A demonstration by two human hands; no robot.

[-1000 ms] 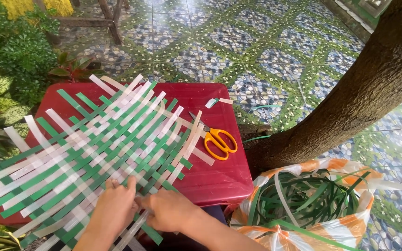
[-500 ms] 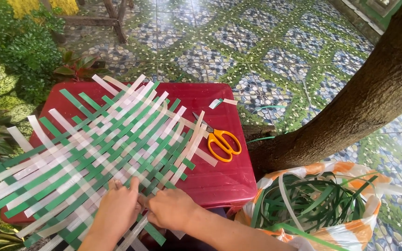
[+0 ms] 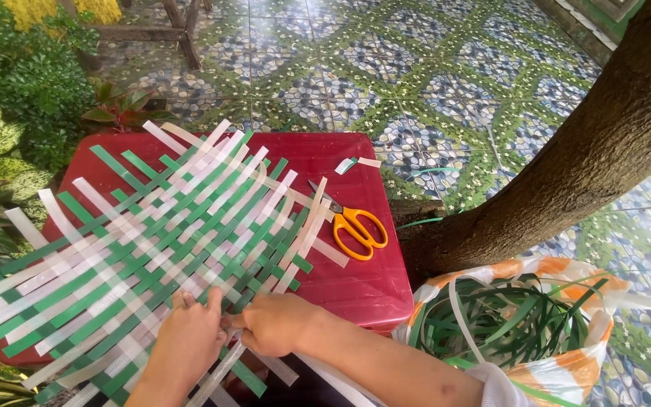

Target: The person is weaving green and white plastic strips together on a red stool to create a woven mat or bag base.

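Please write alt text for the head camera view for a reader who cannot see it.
Two bare hands, left hand and right hand, press on a green-and-white woven strip mat lying on a red table. Orange-handled scissors lie beside it, near a tree trunk.

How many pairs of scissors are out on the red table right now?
1. The orange-handled scissors lie on the red table, just right of the woven mat. Another pair could be hidden under the mat.

Left hand (image 3: 182, 339) and right hand (image 3: 276, 324) on green-and-white woven mat (image 3: 152, 241), red table (image 3: 340, 283).
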